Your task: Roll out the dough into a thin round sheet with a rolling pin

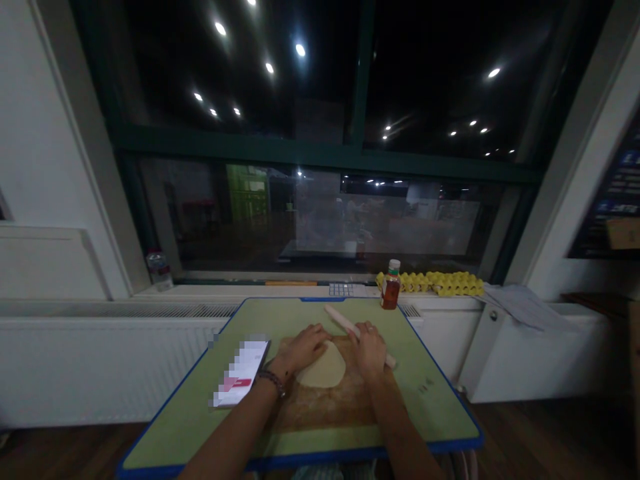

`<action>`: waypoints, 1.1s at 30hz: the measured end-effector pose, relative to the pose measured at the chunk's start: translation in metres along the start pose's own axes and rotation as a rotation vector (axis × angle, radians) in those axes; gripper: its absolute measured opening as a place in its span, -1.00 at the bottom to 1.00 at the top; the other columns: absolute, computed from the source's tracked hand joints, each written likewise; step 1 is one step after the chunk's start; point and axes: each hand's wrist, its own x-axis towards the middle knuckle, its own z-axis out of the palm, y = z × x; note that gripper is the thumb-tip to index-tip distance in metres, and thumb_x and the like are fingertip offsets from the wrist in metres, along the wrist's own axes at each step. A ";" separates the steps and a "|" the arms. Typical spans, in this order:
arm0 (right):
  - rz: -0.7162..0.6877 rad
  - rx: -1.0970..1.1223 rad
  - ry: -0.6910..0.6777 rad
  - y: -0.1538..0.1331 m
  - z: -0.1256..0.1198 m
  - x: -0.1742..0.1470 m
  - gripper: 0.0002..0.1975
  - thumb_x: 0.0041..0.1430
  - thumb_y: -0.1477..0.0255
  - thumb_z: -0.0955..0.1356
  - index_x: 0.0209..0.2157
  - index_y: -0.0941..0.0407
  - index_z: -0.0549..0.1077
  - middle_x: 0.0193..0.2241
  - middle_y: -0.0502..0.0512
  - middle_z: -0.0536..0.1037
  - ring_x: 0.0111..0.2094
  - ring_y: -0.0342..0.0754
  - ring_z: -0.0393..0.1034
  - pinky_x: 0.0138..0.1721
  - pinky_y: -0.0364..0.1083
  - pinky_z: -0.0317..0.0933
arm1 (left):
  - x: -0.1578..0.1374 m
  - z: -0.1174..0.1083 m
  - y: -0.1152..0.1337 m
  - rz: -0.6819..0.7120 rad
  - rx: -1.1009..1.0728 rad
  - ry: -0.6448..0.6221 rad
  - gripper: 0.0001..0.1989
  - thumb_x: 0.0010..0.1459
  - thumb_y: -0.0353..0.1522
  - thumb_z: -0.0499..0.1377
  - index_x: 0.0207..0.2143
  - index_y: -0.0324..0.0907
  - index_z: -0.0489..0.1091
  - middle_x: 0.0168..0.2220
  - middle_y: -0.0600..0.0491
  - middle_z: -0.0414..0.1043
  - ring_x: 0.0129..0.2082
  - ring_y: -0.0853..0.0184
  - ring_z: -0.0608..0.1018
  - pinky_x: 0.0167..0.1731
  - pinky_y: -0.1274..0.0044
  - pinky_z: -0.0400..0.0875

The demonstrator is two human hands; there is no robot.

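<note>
A pale, flat sheet of dough (324, 368) lies on a brown wooden board (333, 408). My left hand (306, 348), a beaded bracelet at its wrist, reaches over the dough's upper left, with its fingers bent together at the far edge. Part of the dough is hidden under that hand. Just to the right, my right hand (369, 350) is closed over a light wooden rolling pin (341, 319). The pin lies slantwise, one end pointing away to the left and the other showing past my right hand, beyond the dough's upper right side.
The board rests on a green folding table (420, 400) with a blue rim. A phone (245, 370) lies left of my left hand. At the back right stands a bottle of reddish liquid (391, 288). Yellow egg trays (450, 283) and a water bottle (159, 270) are on the windowsill.
</note>
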 end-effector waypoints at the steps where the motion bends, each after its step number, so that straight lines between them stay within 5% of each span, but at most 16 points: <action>1: -0.004 0.002 -0.002 0.000 0.000 0.000 -0.71 0.35 0.28 0.17 -0.15 0.08 0.45 -0.18 0.16 0.50 -0.16 0.00 0.39 -0.21 -0.09 0.20 | 0.000 0.003 -0.001 0.010 0.002 0.014 -0.77 0.20 -0.42 0.03 -0.13 -0.10 0.41 -0.11 0.03 0.36 -0.03 0.28 0.36 0.05 0.46 0.24; 10: -0.001 -0.003 0.004 0.000 -0.001 -0.001 -0.71 0.35 0.27 0.18 -0.15 0.07 0.46 -0.16 0.16 0.51 -0.17 -0.01 0.40 -0.22 -0.10 0.20 | -0.004 0.004 0.009 0.003 0.144 0.083 -0.80 0.31 -0.35 -0.03 -0.18 -0.08 0.39 -0.14 0.06 0.39 -0.05 0.28 0.38 0.11 0.35 0.14; 13: 0.000 -0.022 0.007 0.001 0.001 -0.001 -0.71 0.35 0.27 0.17 -0.17 0.07 0.47 -0.19 0.15 0.51 -0.18 0.00 0.40 -0.22 -0.09 0.20 | -0.010 0.008 0.015 -0.025 0.169 0.115 -0.74 0.33 -0.32 -0.06 -0.11 -0.06 0.39 -0.01 0.03 0.39 0.07 0.26 0.34 0.17 0.33 0.07; 17: 0.000 -0.019 -0.002 0.002 0.003 0.000 -0.71 0.35 0.29 0.18 -0.13 0.09 0.46 -0.15 0.18 0.51 -0.14 0.01 0.39 -0.17 -0.07 0.19 | -0.022 0.027 0.026 -0.117 0.153 0.042 -0.58 0.35 -0.24 -0.12 0.16 -0.14 0.25 0.27 -0.06 0.16 0.28 0.18 0.16 0.25 0.25 -0.03; 23: -0.019 0.004 -0.046 0.002 -0.001 0.000 -0.70 0.35 0.27 0.17 -0.13 0.08 0.46 -0.15 0.16 0.51 -0.13 0.01 0.39 -0.16 -0.07 0.19 | -0.042 0.036 0.042 -0.151 0.098 -0.048 -0.41 0.34 -0.13 -0.15 0.32 -0.19 -0.02 0.36 -0.10 -0.08 0.36 0.17 -0.06 0.29 0.22 -0.12; 33: -0.346 0.144 -0.170 -0.005 -0.008 -0.008 -0.72 0.33 0.23 0.21 -0.10 0.01 0.48 -0.11 0.07 0.54 -0.06 -0.04 0.40 -0.03 -0.10 0.18 | -0.103 0.032 0.067 -0.030 0.010 0.006 -0.38 0.34 -0.06 -0.13 0.35 -0.08 -0.13 0.35 -0.04 -0.08 0.33 0.19 0.04 0.27 0.20 0.03</action>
